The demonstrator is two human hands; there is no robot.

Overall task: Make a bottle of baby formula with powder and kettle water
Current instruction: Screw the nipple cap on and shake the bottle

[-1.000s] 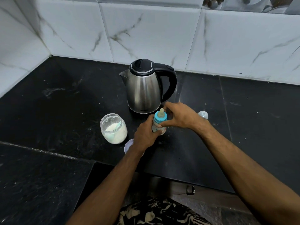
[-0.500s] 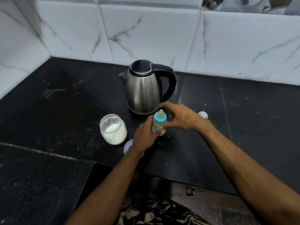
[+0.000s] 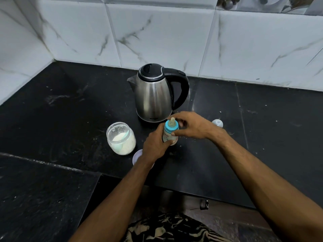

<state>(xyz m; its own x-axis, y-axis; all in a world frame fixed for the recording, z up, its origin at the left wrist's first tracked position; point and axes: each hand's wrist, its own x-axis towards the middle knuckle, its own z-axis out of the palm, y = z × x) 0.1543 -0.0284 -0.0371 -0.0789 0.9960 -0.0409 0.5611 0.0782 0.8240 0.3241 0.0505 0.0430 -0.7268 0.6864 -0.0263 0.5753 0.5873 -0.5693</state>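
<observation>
Gripping the baby bottle (image 3: 169,135) round its body, the left hand (image 3: 156,143) keeps it upright on the black counter (image 3: 70,119). The right hand (image 3: 190,125) pinches the blue collar (image 3: 172,128) under the teat. Steel kettle (image 3: 154,95) stands just behind; open powder jar (image 3: 121,137) to the left, its lid (image 3: 137,157) partly hidden under the left wrist. Clear cap (image 3: 217,123) lies right.
</observation>
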